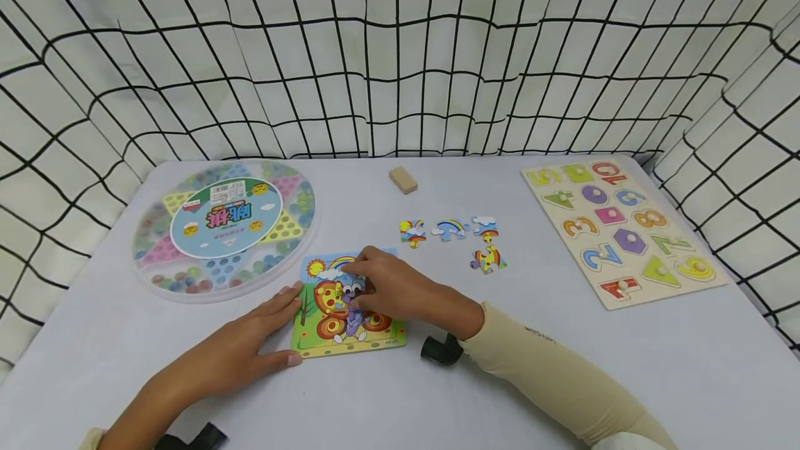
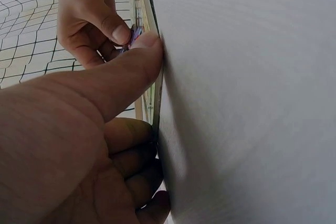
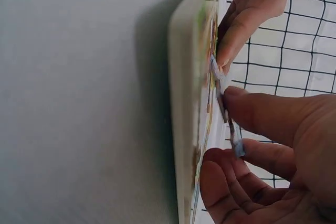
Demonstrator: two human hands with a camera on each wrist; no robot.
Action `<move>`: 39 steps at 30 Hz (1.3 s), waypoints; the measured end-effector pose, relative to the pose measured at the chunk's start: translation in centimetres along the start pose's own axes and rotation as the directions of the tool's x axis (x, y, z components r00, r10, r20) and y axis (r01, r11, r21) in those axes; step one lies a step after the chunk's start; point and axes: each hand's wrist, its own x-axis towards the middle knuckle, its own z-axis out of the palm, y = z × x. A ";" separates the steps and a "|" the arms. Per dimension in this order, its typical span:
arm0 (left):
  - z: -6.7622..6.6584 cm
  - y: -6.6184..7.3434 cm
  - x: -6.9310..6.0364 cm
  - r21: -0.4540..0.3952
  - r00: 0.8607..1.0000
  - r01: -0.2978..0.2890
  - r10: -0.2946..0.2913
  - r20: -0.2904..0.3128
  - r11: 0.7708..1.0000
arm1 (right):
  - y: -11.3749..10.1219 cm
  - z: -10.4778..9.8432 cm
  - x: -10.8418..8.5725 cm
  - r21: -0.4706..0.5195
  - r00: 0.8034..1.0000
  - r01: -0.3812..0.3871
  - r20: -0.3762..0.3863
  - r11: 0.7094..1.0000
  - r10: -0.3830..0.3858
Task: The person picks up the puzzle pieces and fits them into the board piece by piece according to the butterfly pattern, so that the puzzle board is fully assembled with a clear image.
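Observation:
A square jigsaw puzzle board (image 1: 306, 339) with a butterfly picture lies flat near the table's front. My left hand (image 1: 250, 342) rests along its left side, fingers extended, thumb by the lower left corner. Over the middle of the board, my right hand (image 1: 394, 287) pinches a jigsaw piece (image 3: 235, 142) between thumb and finger. In the right wrist view that piece stands tilted at the board's face; whether it touches cannot be told. The right hand hides part of the picture. Right of the board lie several loose jigsaw pieces, among them a rainbow piece (image 1: 451, 229).
A round Chinese checkers set (image 1: 225, 228) with marbles lies at the left. A wooden number-and-shape board (image 1: 625, 235) is at the right. Toward the back sits a small wooden block (image 1: 403, 180). Black netting (image 1: 397, 78) over white cloth surrounds the table's back and sides.

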 end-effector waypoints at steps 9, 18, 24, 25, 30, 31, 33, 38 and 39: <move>0.2 0.0 0.0 0.002 1.000 -0.002 0.002 0.001 1.000 | 0.1 0.1 0.1 -0.042 1.000 0.015 0.004 0.999 -0.015; 0.1 0.1 0.0 0.012 1.000 -0.015 0.015 -0.009 1.000 | 0.5 0.1 0.2 -0.033 1.000 0.010 0.002 0.999 -0.010; 0.1 0.1 -0.2 0.009 1.000 -0.005 0.005 -0.006 1.000 | 0.4 0.1 0.4 -0.032 1.000 0.010 0.030 0.999 -0.009; 0.1 0.1 -0.2 0.013 1.000 -0.004 0.004 -0.008 1.000 | 0.4 0.2 0.4 -0.032 0.999 0.011 0.035 0.999 -0.010; 0.1 0.1 -0.3 0.019 1.000 -0.010 0.011 -0.023 1.000 | 0.4 0.2 0.4 -0.043 0.999 0.010 0.040 0.999 -0.008; 0.1 0.1 -0.3 0.019 1.000 -0.013 0.013 -0.025 1.000 | 0.4 0.2 0.4 -0.042 0.999 0.009 0.039 0.999 -0.007; 0.1 0.1 -0.3 0.016 1.000 -0.016 0.016 -0.024 1.000 | 0.4 0.2 0.4 -0.038 0.999 0.002 0.040 0.999 -0.001; 0.2 0.1 -0.3 0.018 1.000 -0.015 0.016 -0.021 1.000 | 0.3 0.3 0.3 -0.025 0.999 -0.005 0.048 1.000 0.007; 0.2 0.1 -0.3 0.017 1.000 -0.015 0.015 -0.022 1.000 | 0.3 0.3 0.3 -0.025 0.999 -0.005 0.048 1.000 0.007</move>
